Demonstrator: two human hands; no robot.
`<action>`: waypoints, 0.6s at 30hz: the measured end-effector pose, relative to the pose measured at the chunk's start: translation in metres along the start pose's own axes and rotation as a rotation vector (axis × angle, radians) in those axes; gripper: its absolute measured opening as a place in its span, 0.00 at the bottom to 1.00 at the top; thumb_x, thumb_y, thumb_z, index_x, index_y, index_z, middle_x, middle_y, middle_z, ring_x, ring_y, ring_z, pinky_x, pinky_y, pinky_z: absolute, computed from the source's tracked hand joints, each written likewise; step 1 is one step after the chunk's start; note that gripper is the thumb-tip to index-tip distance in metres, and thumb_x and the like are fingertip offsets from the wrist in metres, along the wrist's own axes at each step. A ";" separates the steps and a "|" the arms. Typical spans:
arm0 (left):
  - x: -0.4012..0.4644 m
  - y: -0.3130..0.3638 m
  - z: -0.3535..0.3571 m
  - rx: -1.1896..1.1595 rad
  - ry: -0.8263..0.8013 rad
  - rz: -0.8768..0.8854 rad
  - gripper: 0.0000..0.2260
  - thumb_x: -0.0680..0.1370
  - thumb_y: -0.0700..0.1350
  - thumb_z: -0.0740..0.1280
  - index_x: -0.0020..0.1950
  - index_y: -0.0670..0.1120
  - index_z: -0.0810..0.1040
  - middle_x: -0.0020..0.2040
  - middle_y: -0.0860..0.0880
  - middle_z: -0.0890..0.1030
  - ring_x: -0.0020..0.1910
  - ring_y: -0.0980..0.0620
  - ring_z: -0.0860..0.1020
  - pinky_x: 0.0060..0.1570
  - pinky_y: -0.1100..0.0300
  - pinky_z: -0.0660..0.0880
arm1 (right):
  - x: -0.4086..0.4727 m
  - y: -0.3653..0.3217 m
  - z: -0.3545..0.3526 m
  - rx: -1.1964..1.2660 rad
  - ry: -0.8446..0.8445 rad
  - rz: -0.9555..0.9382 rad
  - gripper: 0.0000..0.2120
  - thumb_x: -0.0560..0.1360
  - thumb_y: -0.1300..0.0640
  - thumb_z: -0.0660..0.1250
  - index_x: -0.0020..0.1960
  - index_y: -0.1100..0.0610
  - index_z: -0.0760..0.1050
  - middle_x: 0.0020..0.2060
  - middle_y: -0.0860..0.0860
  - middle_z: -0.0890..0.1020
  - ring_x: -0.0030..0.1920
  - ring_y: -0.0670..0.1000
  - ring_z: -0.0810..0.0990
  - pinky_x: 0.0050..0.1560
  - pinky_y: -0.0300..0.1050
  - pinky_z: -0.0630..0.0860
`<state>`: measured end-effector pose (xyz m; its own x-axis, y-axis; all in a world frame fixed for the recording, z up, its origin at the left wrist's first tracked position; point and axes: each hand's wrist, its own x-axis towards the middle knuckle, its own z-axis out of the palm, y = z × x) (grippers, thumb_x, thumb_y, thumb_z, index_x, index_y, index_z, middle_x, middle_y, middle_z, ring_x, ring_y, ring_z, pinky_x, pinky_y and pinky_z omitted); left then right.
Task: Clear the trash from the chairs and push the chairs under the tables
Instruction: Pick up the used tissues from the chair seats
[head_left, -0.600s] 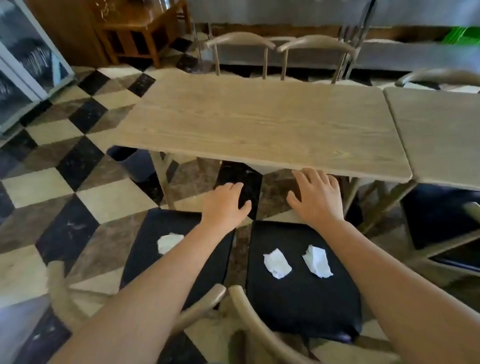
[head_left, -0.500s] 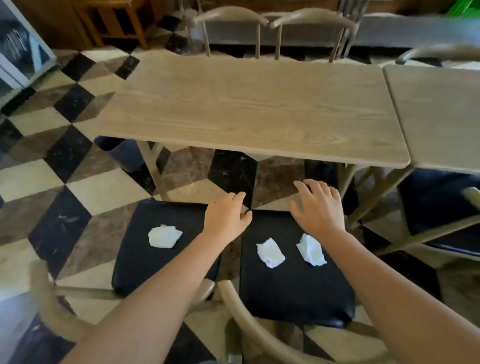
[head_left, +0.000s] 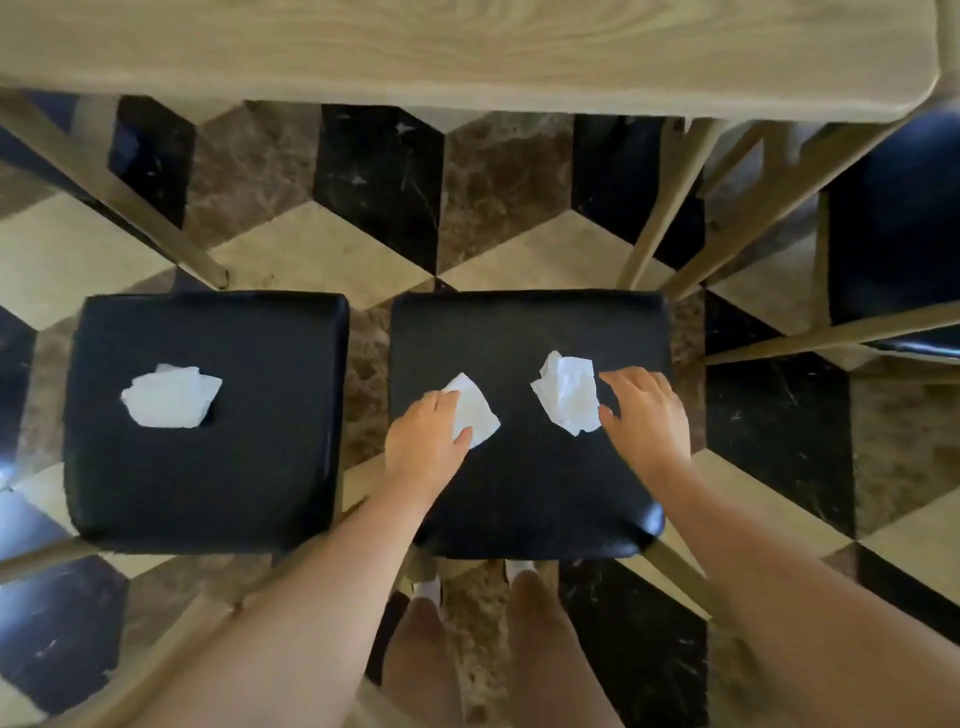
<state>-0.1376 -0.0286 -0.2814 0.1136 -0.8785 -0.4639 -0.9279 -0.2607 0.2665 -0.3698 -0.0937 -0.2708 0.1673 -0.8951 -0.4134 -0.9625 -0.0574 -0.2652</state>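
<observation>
On the right chair (head_left: 524, 499), the left hand (head_left: 427, 447) pinches one tissue (head_left: 475, 410); the right hand (head_left: 644, 410), fingers relaxed, touches another (head_left: 569, 397); a third tissue (head_left: 169, 397) lies on the left chair (head_left: 208, 483).
</observation>
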 end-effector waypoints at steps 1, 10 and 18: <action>0.010 -0.002 0.014 0.001 -0.001 -0.005 0.20 0.78 0.51 0.63 0.68 0.47 0.67 0.64 0.47 0.74 0.60 0.48 0.74 0.52 0.55 0.75 | 0.009 0.005 0.012 -0.003 -0.020 -0.006 0.18 0.73 0.61 0.67 0.63 0.59 0.73 0.60 0.57 0.77 0.60 0.59 0.72 0.56 0.54 0.72; 0.069 -0.022 0.110 0.002 0.017 -0.109 0.16 0.74 0.43 0.67 0.61 0.47 0.70 0.59 0.46 0.75 0.56 0.46 0.74 0.38 0.52 0.75 | 0.065 0.024 0.110 -0.158 -0.125 -0.097 0.18 0.75 0.61 0.63 0.65 0.53 0.70 0.62 0.51 0.73 0.58 0.53 0.70 0.50 0.45 0.71; 0.060 -0.023 0.126 0.028 0.093 -0.031 0.15 0.71 0.40 0.71 0.56 0.45 0.76 0.55 0.44 0.78 0.54 0.44 0.75 0.28 0.56 0.73 | 0.065 0.028 0.130 -0.104 -0.052 -0.105 0.18 0.69 0.69 0.66 0.57 0.57 0.76 0.55 0.55 0.77 0.53 0.58 0.73 0.34 0.46 0.67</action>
<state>-0.1540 -0.0242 -0.4219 0.1740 -0.9038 -0.3911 -0.9328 -0.2785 0.2286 -0.3577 -0.0956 -0.4183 0.2759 -0.8580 -0.4332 -0.9557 -0.1970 -0.2185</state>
